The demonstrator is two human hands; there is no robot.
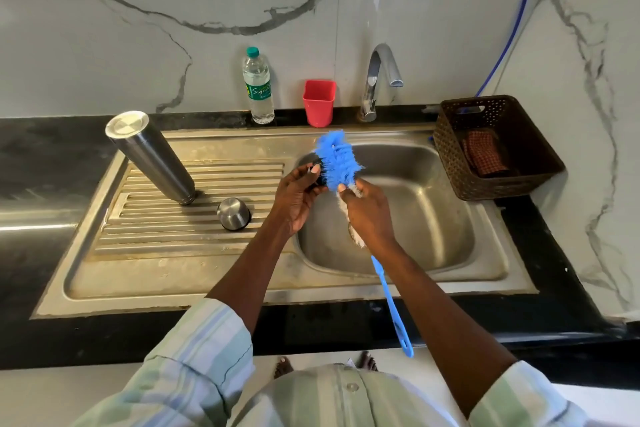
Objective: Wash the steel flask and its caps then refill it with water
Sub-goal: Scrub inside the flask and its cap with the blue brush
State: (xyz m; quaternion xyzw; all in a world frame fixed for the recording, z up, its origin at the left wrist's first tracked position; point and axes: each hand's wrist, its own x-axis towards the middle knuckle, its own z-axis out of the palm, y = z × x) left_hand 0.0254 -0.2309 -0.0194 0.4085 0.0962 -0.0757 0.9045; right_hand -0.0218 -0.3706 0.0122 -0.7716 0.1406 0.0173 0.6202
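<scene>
The steel flask point(149, 156) stands upside down on the ribbed drainboard point(166, 236), left of the basin. A steel cup cap point(234, 213) sits mouth down beside it. Over the basin's left edge my left hand point(298, 199) grips a small black inner cap point(318, 174), mostly hidden by the fingers. My right hand point(369, 215) holds a blue bottle brush point(337, 161) near its bristles, which press against the black cap. The brush's long blue handle runs down past my wrist.
The sink basin point(433, 218) lies under my hands, with the tap point(377, 80) at the back, no water running. A plastic water bottle point(258, 87) and a red cup point(319, 102) stand behind the sink. A brown basket point(498, 149) holding a cloth sits at right.
</scene>
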